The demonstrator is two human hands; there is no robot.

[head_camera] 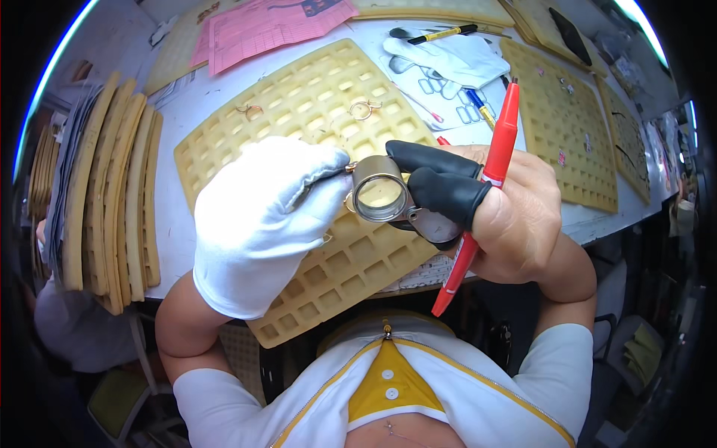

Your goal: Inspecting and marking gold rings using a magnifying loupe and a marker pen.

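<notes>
My left hand (263, 224), in a white cloth glove, pinches a small gold-coloured ring (350, 167) that is mostly hidden behind the fingers and the lens. Right beside it, my right hand (515, 213) holds a folding jeweller's loupe (381, 189) by its metal cover. Black rubber finger cots (448, 193) cover some fingertips of that hand. A red marker pen (501, 134), uncapped with its dark tip up, is tucked between the same fingers. Beneath both hands lies a yellowish tray (313, 274) of square pockets. Two rings, a left one (253, 112) and a right one (363, 110), sit in it.
Similar trays stand on edge in a stack (112, 196) at left. Pink printed sheets (269, 31) lie at the back. A white glove (459, 59) and a yellow-and-black pen (442, 35) lie behind my right hand. Another pocketed tray (571, 168) with small pieces lies at right.
</notes>
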